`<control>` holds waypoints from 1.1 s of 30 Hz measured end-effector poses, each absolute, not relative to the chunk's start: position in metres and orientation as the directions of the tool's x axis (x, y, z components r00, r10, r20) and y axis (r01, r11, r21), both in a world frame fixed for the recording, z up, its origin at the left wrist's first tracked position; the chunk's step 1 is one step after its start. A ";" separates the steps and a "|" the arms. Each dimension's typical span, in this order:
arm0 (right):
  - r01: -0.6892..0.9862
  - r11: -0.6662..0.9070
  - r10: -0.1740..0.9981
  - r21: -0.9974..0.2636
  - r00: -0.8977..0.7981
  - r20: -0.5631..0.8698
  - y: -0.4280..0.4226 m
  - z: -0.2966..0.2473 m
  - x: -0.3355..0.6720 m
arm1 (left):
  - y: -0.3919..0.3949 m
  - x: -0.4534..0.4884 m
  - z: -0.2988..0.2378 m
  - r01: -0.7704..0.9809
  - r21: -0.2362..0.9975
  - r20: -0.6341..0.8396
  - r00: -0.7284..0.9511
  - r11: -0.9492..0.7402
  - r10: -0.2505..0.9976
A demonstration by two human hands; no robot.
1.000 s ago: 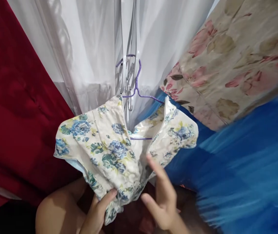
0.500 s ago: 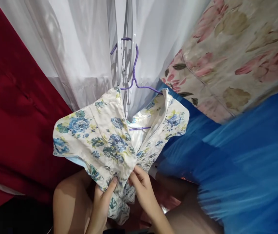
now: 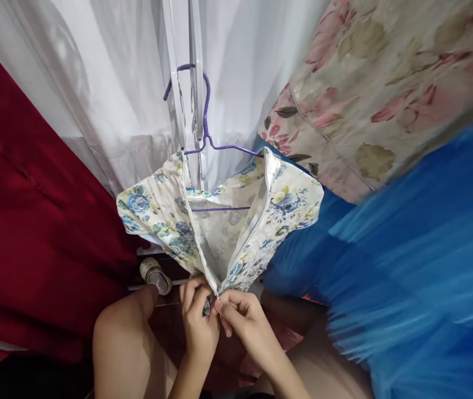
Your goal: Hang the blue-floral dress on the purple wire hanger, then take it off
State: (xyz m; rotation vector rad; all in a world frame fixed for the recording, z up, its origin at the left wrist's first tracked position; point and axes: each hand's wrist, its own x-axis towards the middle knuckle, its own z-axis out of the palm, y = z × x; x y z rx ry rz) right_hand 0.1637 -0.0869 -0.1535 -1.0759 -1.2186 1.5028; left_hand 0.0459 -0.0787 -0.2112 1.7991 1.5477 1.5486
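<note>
A cream dress with blue flowers hangs on a purple wire hanger, which is hooked on a white upright rack bar. The dress back is spread open in a V down to the bottom of its zipper. My left hand pinches the fabric just below the zipper's bottom end. My right hand pinches at the zipper's lower end, touching the left hand. Both hands are closed on the dress.
A white sheer curtain hangs behind the dress. Dark red fabric fills the left side. A floral pink cloth and bright blue fabric lie on the right. A small round caster-like piece sits below the dress.
The bunched dress has been pulled flat and open. Both hands moved down to the zipper's bottom end and now pinch there together; the right hand was open a second ago.
</note>
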 end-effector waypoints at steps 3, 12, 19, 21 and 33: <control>-0.182 -0.199 0.968 -0.963 -0.187 -0.164 -0.069 -0.141 0.171 | -0.079 0.048 -0.208 0.379 0.838 0.438 -0.040 -0.392 0.898; -0.324 0.228 0.966 -0.918 -0.039 0.254 0.022 -0.002 0.156 | -0.104 0.026 -0.173 0.638 0.553 0.312 0.439 -0.536 0.843; -0.315 0.384 0.909 -0.868 -0.034 0.414 0.016 0.017 0.152 | -0.076 0.012 -0.133 0.706 0.412 0.126 0.582 -0.576 0.803; -0.278 0.406 0.903 -0.871 -0.025 0.429 0.005 0.011 0.153 | -0.058 0.004 -0.108 0.621 0.506 0.337 0.496 -0.598 0.800; 0.003 0.541 0.840 -0.841 -0.039 0.541 0.020 -0.021 0.152 | 0.007 0.007 0.021 0.599 0.329 0.912 0.000 -0.730 0.411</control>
